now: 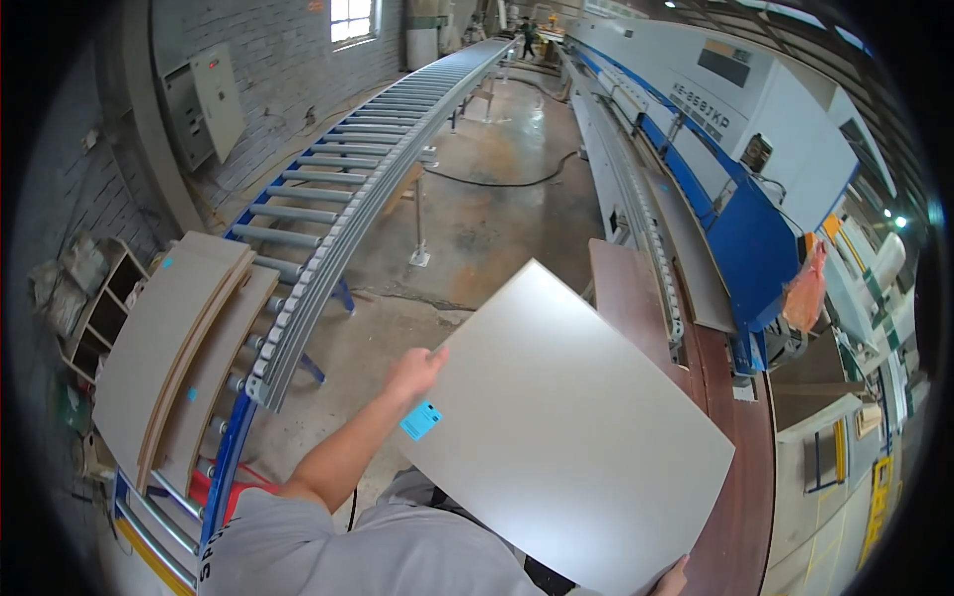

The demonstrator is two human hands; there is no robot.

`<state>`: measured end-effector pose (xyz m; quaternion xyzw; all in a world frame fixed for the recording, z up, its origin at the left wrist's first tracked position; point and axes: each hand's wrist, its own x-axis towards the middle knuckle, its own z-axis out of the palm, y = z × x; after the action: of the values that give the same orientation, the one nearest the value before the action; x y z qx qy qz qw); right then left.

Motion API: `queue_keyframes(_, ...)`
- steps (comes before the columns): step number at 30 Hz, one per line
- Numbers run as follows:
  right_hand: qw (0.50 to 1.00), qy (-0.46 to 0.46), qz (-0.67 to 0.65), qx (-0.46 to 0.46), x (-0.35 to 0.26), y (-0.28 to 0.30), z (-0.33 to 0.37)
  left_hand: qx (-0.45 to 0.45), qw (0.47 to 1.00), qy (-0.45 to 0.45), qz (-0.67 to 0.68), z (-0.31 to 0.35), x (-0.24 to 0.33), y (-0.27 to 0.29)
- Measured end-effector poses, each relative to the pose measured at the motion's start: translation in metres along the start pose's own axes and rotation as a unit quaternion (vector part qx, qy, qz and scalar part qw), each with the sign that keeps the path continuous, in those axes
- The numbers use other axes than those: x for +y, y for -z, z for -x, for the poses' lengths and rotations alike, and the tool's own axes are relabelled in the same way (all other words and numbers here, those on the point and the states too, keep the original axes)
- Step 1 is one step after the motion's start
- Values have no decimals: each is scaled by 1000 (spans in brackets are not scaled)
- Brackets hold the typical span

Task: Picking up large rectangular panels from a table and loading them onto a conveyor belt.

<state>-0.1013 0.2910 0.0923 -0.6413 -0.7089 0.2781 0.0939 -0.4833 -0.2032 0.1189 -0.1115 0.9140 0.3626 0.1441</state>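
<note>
A large pale grey board [576,427] with a glossy face is tilted in front of my body. My left hand [415,375] is closed round its left edge, the thumb side near the upper part of that edge. Just below that hand, a blue label [420,420] sticks to the board's edge. My right hand [673,576] holds the lower right edge; only a few fingers show and the rest is hidden behind the board and by the picture's rim. The board's right part overlaps a reddish-brown worktop [730,477].
At left, a roller conveyor [328,214] runs far back, with stacked boards [169,338] on its near end. A long white and blue machine [696,109] lines the right side, a board [696,268] lying along its feed track. A black hose [497,184] crosses the floor. An orange bag [806,288] hangs at right.
</note>
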Motion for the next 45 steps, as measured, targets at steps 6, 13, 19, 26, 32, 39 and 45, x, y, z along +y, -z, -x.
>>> queue_keyframes(6,995,78,-29,-56,-72,-28,41,147,986,38,76,50,-71,93)
queue_keyframes(13,977,149,-57,-138,-178,-41,230,254,951,121,128,146,-225,205)
queue_keyframes(19,901,375,-76,-206,-232,-145,274,362,897,164,192,219,-407,279)
queue_keyframes(26,801,554,-4,-228,-298,-218,508,446,809,301,236,316,-616,360)
queue_keyframes(32,729,621,47,-283,-341,-291,698,477,724,359,346,390,-744,417)
queue_keyframes(39,689,655,122,-286,-357,-339,862,496,639,419,412,442,-771,439)
queue_keyframes(45,662,659,167,-315,-368,-401,922,501,624,478,362,455,-813,425)
